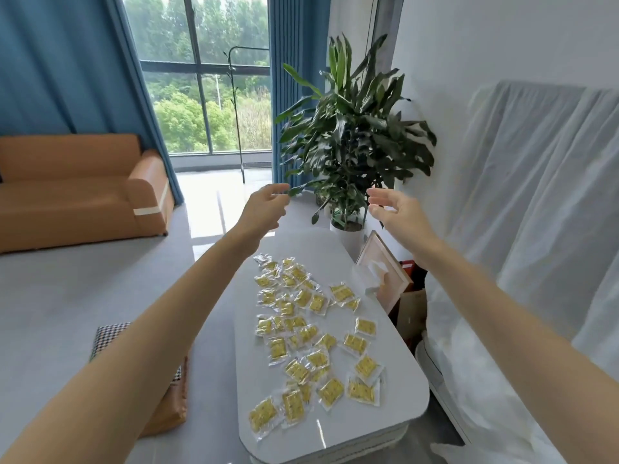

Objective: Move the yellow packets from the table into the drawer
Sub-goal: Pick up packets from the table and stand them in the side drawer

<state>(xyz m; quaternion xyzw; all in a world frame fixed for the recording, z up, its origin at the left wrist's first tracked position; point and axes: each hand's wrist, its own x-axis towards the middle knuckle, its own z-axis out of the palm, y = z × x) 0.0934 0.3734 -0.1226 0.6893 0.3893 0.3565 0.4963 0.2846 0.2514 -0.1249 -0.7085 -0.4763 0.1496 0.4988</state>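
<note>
Several yellow packets (pixel 311 336) in clear wrappers lie scattered over the white table (pixel 395 410), from its middle to its near end. Both my arms are stretched out above the table's far end. My left hand (pixel 264 209) hangs in the air with loosely curled fingers and holds nothing. My right hand (pixel 395 209) is raised beside it, fingers relaxed and spread, also holding nothing. Neither hand touches a packet. No drawer shows in this view.
A potted plant (pixel 351 135) stands past the table's far end. A tissue box (pixel 371 279) sits at the table's right edge, a picture frame (pixel 385 262) behind it. A plastic-covered sofa (pixel 522 229) is at right, an orange sofa (pixel 77 192) at left, a checked cushion (pixel 110 336) on the floor.
</note>
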